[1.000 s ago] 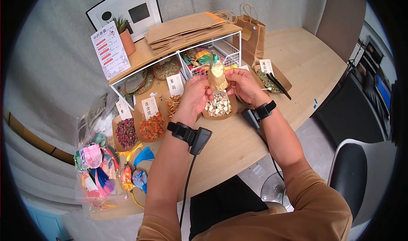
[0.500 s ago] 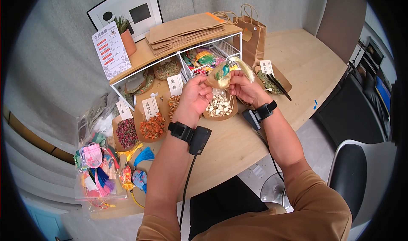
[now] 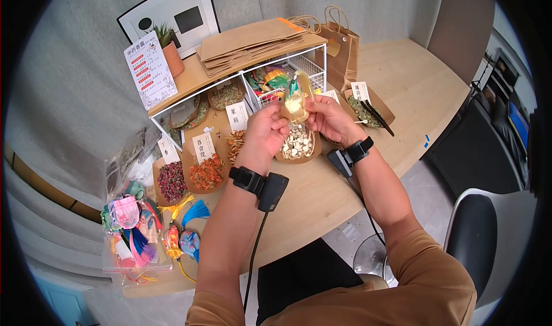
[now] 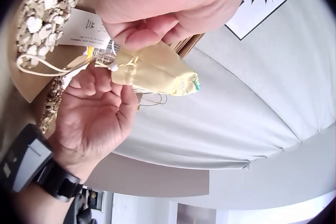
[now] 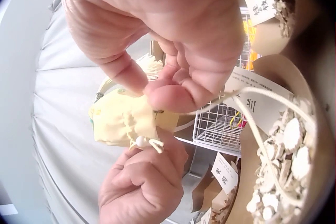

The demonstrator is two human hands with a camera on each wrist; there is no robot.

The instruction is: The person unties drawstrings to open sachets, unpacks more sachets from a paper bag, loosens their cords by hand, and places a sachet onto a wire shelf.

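Observation:
Both hands hold up a pale yellow satin drawstring pouch [image 3: 295, 106] with green embroidery at its far end. My left hand [image 3: 268, 129] pinches one side of its gathered mouth. On the other side my right hand [image 3: 332, 119] pinches the mouth with thumb and curled fingers. A cream drawstring cord [image 5: 257, 94] loops down from the right hand, and a white bead [image 5: 140, 141] sits at the gathers. Cream tassel strands [image 5: 150, 67] show behind the pouch in the right wrist view. Just below hangs the view of a kraft tray of white sliced herbs [image 3: 298, 143].
Trays of red buds [image 3: 171, 181], orange petals [image 3: 207, 170] and green leaves with black tongs [image 3: 376, 117] line the table [image 3: 299, 202]. Behind stands a shelf [image 3: 236, 73] with a white wire basket [image 3: 310, 73]. Tasselled sachets [image 3: 188, 242] and a plastic bag of pouches [image 3: 123, 211] lie at left.
The pouch tilted, its tassel swinging out over the right hand, then came back more upright with the tassel closer beside it. Both hands stay in about the same place.

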